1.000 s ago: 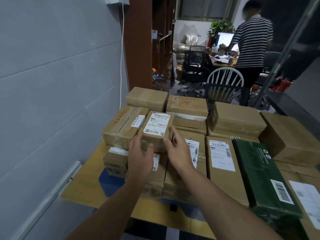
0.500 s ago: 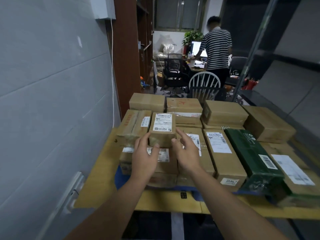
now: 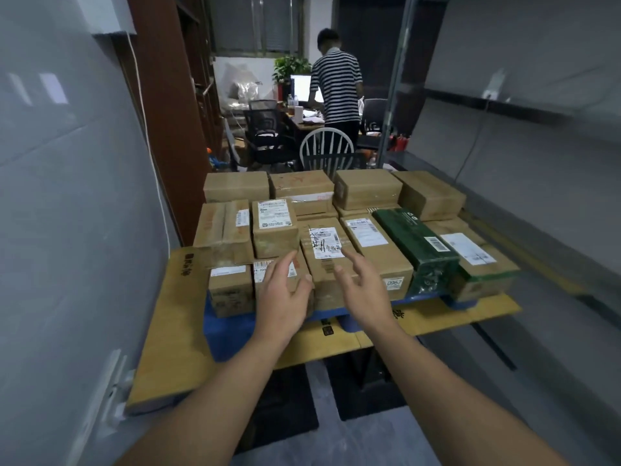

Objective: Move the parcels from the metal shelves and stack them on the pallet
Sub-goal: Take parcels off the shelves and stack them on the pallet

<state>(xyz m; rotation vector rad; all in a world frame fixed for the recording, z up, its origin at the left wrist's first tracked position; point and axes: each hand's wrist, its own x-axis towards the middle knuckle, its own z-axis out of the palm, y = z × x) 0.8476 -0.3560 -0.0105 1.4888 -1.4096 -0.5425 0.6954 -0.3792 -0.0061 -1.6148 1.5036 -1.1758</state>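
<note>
Just beyond the left hand a small parcel sits atop lower ones. A long parcel lies ahead of the right hand, with the pallet beneath everything.

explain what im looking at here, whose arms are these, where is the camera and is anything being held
There is no machine here: a person wears one wide-angle camera on the head, so the single picture looks forward and down along their own arms. The left hand and right hand are both open and hold nothing; they hover in front of the stack. Brown cardboard parcels lie packed on a blue pallet, which sits on flat cardboard sheets. One small labelled parcel stands on top near the hands, and a long green parcel lies to the right. Further back stands another person in a striped shirt.
</note>
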